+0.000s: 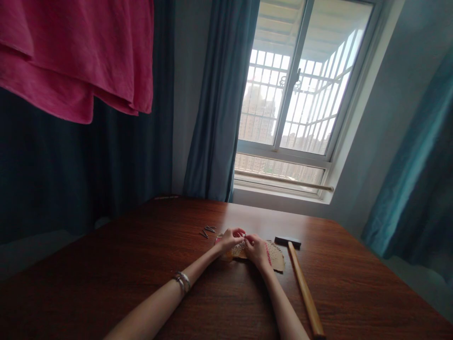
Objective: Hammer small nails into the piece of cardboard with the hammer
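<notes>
Left hand (231, 240) and right hand (257, 250) meet over card (278, 255), fingers curled in, can't tell if gripping anything. Nails (209, 229) toward table's (106, 278) far edge, hammer (303, 288) toward right edge.

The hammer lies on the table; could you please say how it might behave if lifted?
The hammer would probably feel head-heavy, since its blocky, dark head looks metallic on a slim wooden handle. That straight handle is likely stiff, and the crosswise head should discourage rolling.
</notes>
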The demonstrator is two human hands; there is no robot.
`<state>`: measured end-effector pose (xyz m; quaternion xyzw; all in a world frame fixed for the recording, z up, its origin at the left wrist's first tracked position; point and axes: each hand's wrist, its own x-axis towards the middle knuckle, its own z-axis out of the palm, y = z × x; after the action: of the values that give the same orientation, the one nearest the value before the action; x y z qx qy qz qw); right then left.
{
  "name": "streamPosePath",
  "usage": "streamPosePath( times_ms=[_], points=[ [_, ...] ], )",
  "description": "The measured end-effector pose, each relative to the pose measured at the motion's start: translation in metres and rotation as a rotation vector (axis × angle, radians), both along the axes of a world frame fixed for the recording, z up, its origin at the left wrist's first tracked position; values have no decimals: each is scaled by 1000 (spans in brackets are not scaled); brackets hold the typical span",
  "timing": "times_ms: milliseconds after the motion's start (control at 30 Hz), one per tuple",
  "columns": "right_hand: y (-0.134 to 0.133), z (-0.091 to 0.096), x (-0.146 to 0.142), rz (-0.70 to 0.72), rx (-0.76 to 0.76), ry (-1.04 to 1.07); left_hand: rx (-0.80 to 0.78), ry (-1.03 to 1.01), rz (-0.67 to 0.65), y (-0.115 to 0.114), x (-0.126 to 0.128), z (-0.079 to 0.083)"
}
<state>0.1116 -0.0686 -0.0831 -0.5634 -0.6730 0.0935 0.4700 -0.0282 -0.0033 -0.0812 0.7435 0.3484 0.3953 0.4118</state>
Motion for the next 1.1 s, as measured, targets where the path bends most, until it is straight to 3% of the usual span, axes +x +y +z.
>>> streamPosePath(
  times_ms=[500, 600, 700, 767, 867, 1000, 1100],
  points=[
    [-5, 0, -3, -18, -61, -113, 179, 111, 66, -7, 0, 0],
    [-9, 9, -2, -12, -88, -120, 181, 134, 79, -7, 0, 0],
    [-21, 31, 11, -47, -144, -161, 157, 144, 68, -7, 0, -1],
    [-38, 45, 28, -119, -151, -218, 139, 159, 65, -7, 0, 0],
    [-79, 49, 59, -374, -221, -321, 121, 182, 71, -9, -1, 1],
    [-143, 21, 84, -672, -401, -468, 122, 183, 72, -11, -1, 2],
    [-174, 1, 83, -830, -410, -556, 135, 203, 79, -10, -1, 1]
  ],
)
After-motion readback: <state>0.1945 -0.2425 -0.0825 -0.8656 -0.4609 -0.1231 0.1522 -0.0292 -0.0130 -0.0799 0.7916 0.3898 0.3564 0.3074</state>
